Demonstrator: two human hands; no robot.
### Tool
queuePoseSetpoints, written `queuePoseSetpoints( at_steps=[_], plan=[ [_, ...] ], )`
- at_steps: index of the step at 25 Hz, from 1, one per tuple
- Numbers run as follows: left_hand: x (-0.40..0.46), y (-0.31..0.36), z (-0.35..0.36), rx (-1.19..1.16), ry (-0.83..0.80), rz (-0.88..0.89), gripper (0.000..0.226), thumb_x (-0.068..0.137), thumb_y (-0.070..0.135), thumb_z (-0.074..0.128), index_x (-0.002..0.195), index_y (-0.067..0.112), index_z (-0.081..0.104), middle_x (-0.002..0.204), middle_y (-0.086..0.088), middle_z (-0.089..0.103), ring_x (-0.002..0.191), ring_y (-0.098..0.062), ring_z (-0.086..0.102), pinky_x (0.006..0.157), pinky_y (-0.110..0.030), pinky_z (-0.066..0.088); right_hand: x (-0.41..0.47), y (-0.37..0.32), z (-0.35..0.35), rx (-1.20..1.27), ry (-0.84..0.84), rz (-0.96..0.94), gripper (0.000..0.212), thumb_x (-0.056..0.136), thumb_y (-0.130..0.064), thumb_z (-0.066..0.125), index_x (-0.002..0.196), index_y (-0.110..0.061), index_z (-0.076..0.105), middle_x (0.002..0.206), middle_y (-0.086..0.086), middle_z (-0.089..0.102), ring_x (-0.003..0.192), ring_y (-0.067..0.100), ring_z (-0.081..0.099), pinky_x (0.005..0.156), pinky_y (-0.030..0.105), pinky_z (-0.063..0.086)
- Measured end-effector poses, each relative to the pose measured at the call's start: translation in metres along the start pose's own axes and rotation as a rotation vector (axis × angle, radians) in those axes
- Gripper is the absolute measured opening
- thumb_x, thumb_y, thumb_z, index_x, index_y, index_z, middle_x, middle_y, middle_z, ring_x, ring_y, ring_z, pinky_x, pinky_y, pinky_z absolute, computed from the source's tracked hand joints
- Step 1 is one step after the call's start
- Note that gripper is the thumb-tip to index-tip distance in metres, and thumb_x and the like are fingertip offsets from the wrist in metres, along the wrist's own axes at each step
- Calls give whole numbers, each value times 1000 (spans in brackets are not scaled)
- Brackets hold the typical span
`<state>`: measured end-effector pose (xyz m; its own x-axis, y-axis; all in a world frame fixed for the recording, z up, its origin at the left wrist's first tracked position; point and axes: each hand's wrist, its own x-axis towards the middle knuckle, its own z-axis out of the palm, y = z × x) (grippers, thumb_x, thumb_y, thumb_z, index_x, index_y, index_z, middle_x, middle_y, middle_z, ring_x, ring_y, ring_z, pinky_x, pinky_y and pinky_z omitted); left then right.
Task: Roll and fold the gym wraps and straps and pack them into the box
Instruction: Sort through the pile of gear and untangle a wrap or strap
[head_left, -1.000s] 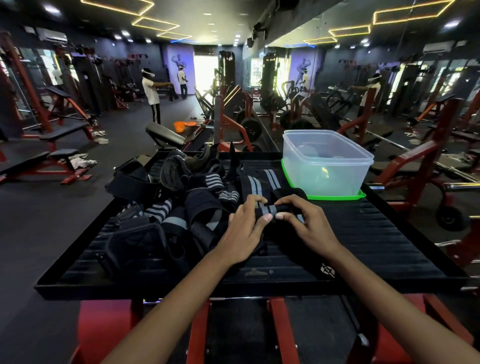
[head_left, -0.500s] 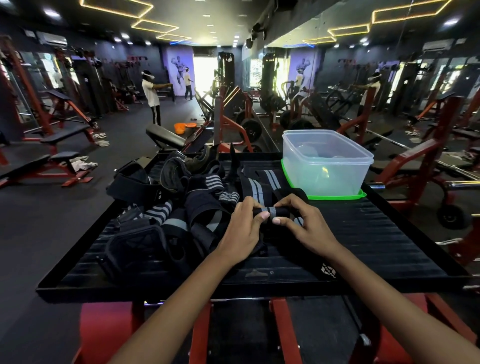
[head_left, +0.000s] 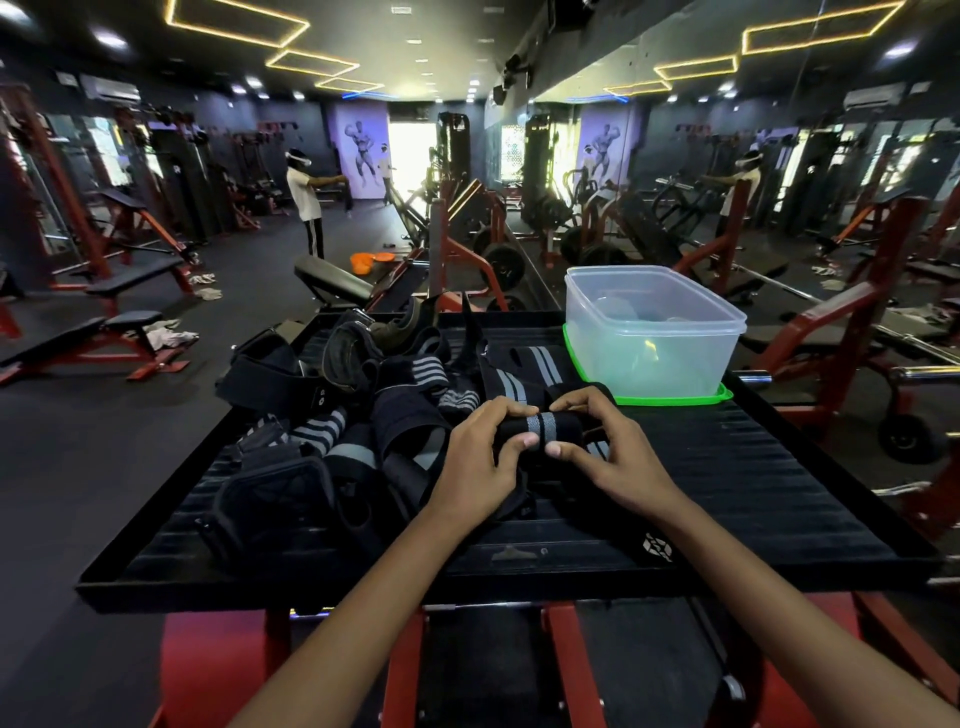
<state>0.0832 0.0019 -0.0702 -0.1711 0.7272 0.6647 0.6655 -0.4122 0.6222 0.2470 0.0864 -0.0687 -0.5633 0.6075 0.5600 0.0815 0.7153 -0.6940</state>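
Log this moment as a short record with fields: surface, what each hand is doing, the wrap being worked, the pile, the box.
surface: black ribbed tray on a red frame
left hand: grips the left end of the wrap roll
right hand: grips the right end of the same roll
wrap roll: black with grey stripes, partly rolled, its loose tail running away toward the box
pile: unrolled black and grey wraps and straps, left of the hands
box: clear plastic, open, standing on its green lid, far right of the tray; contents unclear
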Motion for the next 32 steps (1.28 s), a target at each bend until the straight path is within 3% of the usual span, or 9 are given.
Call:
queuePoseSetpoints(
  at_steps=[4,9,14,16,21,27,32],
  plan=[
    [-1,0,1,16,-66,5,18,91,11,60,109,8,59,107,2,63,101,7,53,85,-4,35,1,4,-3,60,-2,30,26,78,-34,71,99,-21,63,93,-4,66,88,24,62,82,38,48],
    [-2,-2,2,10,-127,-55,19,94,18,57,109,11,48,107,1,57,101,-12,53,86,-18,39,1,4,-2,38,18,44,22,81,-37,68,98,-23,65,92,-10,67,87,18,63,83,38,49],
    [-1,-3,2,35,-25,-19,19,89,24,60,98,8,59,96,3,57,93,-5,51,82,-9,36,0,1,-2,70,-3,17,26,79,-15,77,102,-19,65,98,-13,66,96,8,63,87,27,50],
    [0,-4,2,30,-5,-10,20,87,26,62,95,8,62,93,3,60,91,-1,53,81,-8,37,-1,2,-1,75,-9,4,28,77,-12,79,100,-19,65,97,-9,67,97,11,64,88,30,51],
    [0,-2,-1,-2,-17,16,18,83,21,70,100,16,66,97,8,63,95,1,57,84,-10,40,-1,6,-2,128,24,47,24,76,-23,78,98,-22,69,95,-1,70,89,27,65,84,45,51],
    [1,-2,-4,-60,13,-60,21,78,14,76,98,18,72,97,10,70,95,0,62,86,-18,47,0,7,-2,104,-8,11,29,78,-17,78,105,-20,69,103,-4,70,101,14,65,92,43,51],
    [3,-3,-5,-131,-19,-206,24,77,18,78,100,17,74,97,9,72,93,0,65,85,-19,50,2,11,-3,110,-2,22,33,71,-24,80,102,-30,71,99,-3,71,94,23,66,86,49,52]
  ],
)
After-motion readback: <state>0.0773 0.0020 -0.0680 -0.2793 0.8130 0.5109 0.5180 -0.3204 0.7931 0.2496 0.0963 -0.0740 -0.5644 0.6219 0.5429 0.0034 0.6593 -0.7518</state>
